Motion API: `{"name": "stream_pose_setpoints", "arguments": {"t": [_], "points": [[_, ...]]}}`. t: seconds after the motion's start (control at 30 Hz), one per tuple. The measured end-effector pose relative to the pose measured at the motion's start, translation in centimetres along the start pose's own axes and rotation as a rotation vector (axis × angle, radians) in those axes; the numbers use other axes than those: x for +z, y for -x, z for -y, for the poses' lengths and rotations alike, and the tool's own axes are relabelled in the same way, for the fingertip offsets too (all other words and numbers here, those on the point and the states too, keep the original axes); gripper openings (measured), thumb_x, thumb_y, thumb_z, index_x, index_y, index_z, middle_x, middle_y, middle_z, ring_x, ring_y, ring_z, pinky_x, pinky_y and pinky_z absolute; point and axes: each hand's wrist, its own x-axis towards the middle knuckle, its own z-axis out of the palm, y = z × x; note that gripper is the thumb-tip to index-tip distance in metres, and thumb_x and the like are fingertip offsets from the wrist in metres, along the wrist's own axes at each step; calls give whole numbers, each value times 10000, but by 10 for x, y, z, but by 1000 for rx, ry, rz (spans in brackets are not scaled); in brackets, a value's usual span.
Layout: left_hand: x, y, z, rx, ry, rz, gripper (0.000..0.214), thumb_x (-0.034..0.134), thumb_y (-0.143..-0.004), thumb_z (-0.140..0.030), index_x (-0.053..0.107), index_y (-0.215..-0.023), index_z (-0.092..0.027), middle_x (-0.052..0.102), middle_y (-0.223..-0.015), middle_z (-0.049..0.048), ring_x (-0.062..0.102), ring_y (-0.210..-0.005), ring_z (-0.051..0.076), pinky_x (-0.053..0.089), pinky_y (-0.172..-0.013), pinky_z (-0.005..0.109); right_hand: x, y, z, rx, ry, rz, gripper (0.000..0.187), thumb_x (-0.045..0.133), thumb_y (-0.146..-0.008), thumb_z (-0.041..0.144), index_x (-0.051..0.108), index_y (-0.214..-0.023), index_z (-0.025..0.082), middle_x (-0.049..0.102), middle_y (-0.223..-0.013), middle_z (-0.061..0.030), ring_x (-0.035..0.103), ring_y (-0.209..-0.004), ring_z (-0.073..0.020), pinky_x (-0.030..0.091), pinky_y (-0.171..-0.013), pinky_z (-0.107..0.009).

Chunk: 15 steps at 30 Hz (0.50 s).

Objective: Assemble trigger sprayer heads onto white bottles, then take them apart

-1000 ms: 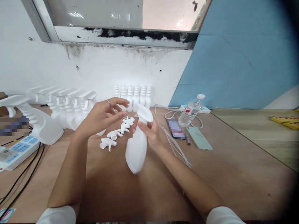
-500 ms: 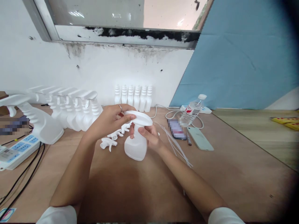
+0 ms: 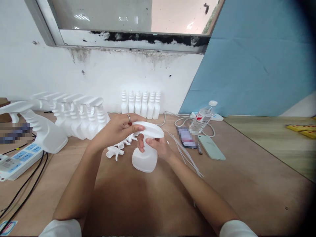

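Observation:
A white spray bottle (image 3: pixel 145 160) with its trigger head on top is between my two hands, over the middle of the table. My left hand (image 3: pixel 120 128), a ring on one finger, grips the spray head (image 3: pixel 151 129) from the left with the thumb along its top. Around the bottle's neck, just below the head, my right hand (image 3: pixel 158 145) is wrapped. Loose white trigger sprayer heads (image 3: pixel 115 152) lie just left of the bottle, partly behind my left hand.
Several assembled spray bottles (image 3: pixel 84 121) stand in a row at left, near a power strip (image 3: pixel 24 157). Bottles without heads (image 3: pixel 138 103) line the wall. At right are thin white tubes (image 3: pixel 185 154), two phones (image 3: pixel 211 147), a pen (image 3: pixel 199 148) and a water bottle (image 3: pixel 201 118).
The spray bottle has tipped slightly and come a little lower, its head shifting right and down. Both hands keep their hold on it.

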Motion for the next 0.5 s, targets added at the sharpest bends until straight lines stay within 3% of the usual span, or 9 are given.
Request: {"name": "stream_pose_setpoints", "arguments": {"t": [0.17,0.27,0.37,0.5], "points": [[-1,1,0,-55,4,3,323,544,-897,-461,721,-1041,-233,714,-865,20,627,-735,151,469,-633,236,2,-1,3,31,29,8,323,656,-821,452,549,-955,179,585,-678,4,542,-557,-131,451,-574,-291],[-3,2,1,-20,-1,1,342,556,-886,-482,712,-1060,-233,710,-934,37,638,-772,157,484,-657,243,1,-2,7,76,101,18,301,688,-795,418,566,-941,184,583,-664,12,540,-575,-135,449,-596,-290],[-12,4,1,-7,-22,-79,370,567,-879,-489,676,-1128,-237,689,-1074,60,643,-897,177,504,-753,260,-1,-3,11,127,172,53,253,655,-813,372,593,-965,180,599,-665,11,540,-613,-140,447,-638,-289],[-31,13,6,-142,-120,-191,364,528,-895,-510,673,-1093,-241,711,-1007,51,647,-900,192,498,-801,281,-5,-6,13,103,166,154,199,623,-810,296,603,-976,188,607,-669,18,533,-639,-136,438,-691,-293]]}}
